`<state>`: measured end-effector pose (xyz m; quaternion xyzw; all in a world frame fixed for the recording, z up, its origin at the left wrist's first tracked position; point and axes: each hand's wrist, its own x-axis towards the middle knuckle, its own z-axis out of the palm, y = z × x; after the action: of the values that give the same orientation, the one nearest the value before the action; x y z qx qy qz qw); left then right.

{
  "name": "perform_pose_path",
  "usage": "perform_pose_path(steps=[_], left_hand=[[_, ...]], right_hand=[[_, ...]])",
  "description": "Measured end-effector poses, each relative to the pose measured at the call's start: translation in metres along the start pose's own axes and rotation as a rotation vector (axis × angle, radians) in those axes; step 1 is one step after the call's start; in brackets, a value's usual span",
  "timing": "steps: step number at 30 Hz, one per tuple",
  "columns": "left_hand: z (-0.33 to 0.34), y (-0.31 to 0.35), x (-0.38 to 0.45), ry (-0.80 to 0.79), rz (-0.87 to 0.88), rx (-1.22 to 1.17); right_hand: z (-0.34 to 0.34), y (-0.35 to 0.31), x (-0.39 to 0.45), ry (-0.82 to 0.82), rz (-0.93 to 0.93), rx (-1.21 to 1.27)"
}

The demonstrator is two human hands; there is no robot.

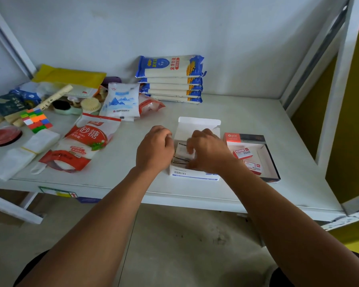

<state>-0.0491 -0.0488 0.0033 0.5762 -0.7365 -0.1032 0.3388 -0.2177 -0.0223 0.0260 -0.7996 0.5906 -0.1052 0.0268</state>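
A white carton (194,175) with blue print stands on the white shelf (247,183) with its lid flap raised at the back. Small pale boxes (181,155) sit packed inside it. My left hand (154,149) rests curled against the carton's left wall. My right hand (208,153) reaches into the carton, and its fingers pinch one of the small boxes. Just right of the carton lies a dark open tray box (267,162) holding two small red and white boxes (242,152).
Red and white sugar bags (85,141) lie to the left, with a blue and white bag (121,101) behind them. A stack of noodle packs (171,79) leans at the back wall. A colourful cube (36,120), brushes, and a red lidded dish (4,136) crowd the far left.
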Motion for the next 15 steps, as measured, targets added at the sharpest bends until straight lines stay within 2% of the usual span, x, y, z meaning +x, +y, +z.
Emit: perform_pose_path(steps=[15], left_hand=[[-0.0006, 0.0, -0.0004, 0.011, 0.003, 0.012]], right_hand=[[0.0005, 0.0008, 0.0014, -0.049, 0.107, 0.124]])
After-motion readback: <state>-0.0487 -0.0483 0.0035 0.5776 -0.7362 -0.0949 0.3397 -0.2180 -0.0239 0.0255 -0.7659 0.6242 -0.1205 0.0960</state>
